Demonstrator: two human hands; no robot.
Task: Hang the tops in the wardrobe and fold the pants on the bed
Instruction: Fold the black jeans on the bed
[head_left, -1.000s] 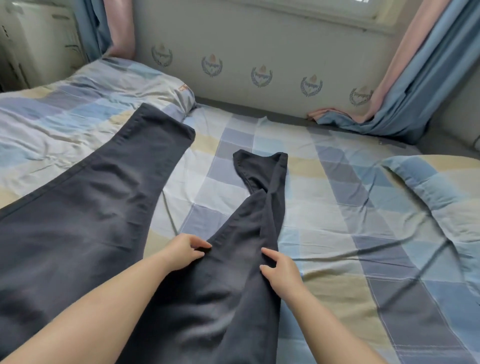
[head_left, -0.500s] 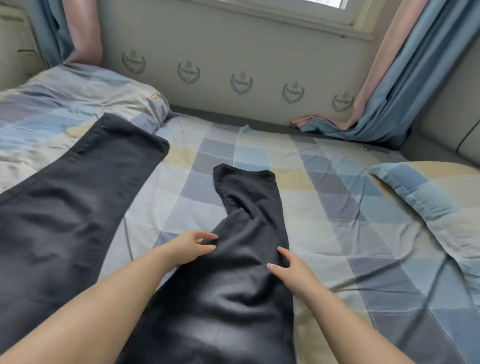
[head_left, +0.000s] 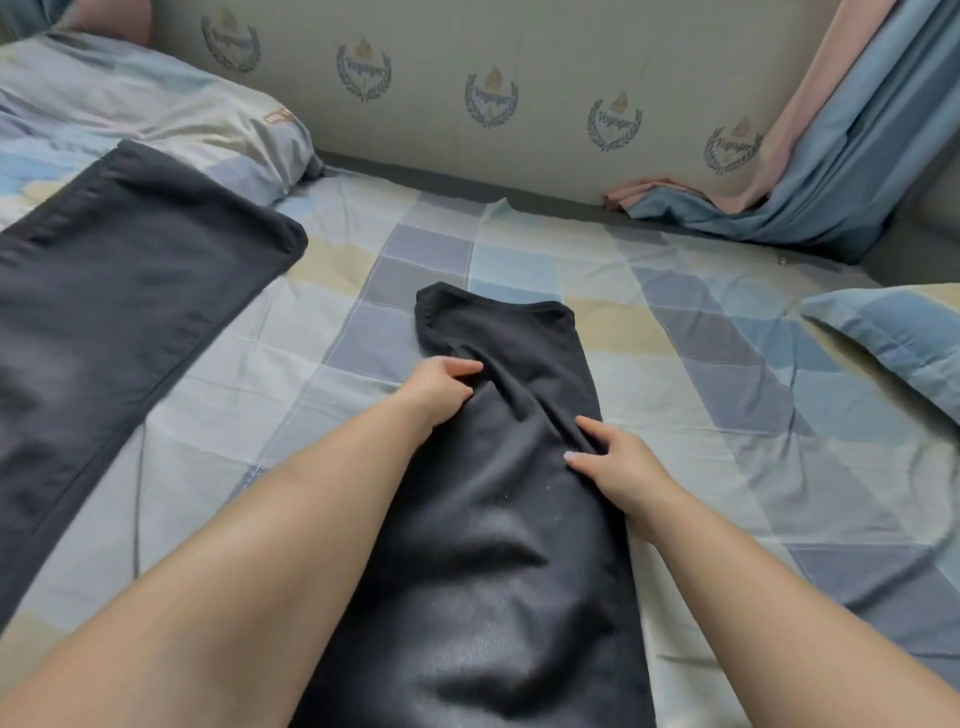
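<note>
Dark grey pants lie spread on the checked bed sheet (head_left: 701, 415), with the legs pointing away from me. One leg (head_left: 130, 270) stretches off to the left. The other leg (head_left: 493, 545) runs up the middle, its hem creased near the far end. My left hand (head_left: 441, 384) grips this leg's left edge with curled fingers, just below the hem. On the leg's right edge, a little nearer to me, my right hand (head_left: 618, 467) pinches a fold of the fabric. No tops or wardrobe are in view.
A checked pillow (head_left: 171, 109) lies at the back left, partly under the left pant leg. Another pillow (head_left: 893, 332) sits at the right edge. A padded wall panel (head_left: 493, 93) runs behind the bed, with pink and blue curtains (head_left: 831, 171) pooling at the back right.
Both hands have slid up the middle pant leg towards its hem, and the twist in that leg has flattened. My view has moved forward and down over the bed.
</note>
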